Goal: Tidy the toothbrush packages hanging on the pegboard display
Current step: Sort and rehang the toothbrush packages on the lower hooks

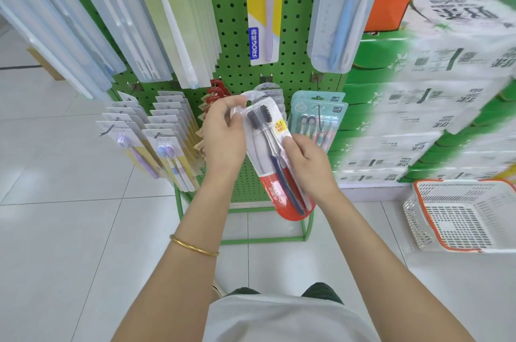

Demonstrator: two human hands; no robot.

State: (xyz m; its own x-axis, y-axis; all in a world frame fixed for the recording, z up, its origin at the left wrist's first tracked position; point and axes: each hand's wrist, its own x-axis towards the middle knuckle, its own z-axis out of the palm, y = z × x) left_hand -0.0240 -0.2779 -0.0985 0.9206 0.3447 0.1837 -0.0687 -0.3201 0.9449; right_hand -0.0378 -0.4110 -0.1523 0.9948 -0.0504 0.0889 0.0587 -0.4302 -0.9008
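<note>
Bright, even, diffuse light; shadows faint and soft-edged. Pale glossy floor (69, 230) shows a dull sheen near the green stand (262, 240). Mild glare on the clear plastic of the centre toothbrush package (275, 157). Centre fairly sharp; stacked paper packs (418, 107) at right smeared by blur. Wide-angle distortion at the edges — upper-left hanging packages (83, 20) splay outward and look soft.

Left hand (223, 139) gripping, right hand (310, 168) pinching

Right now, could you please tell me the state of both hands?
Left hand: grips the top of the toothbrush package.
Right hand: grips its side edge.
</note>
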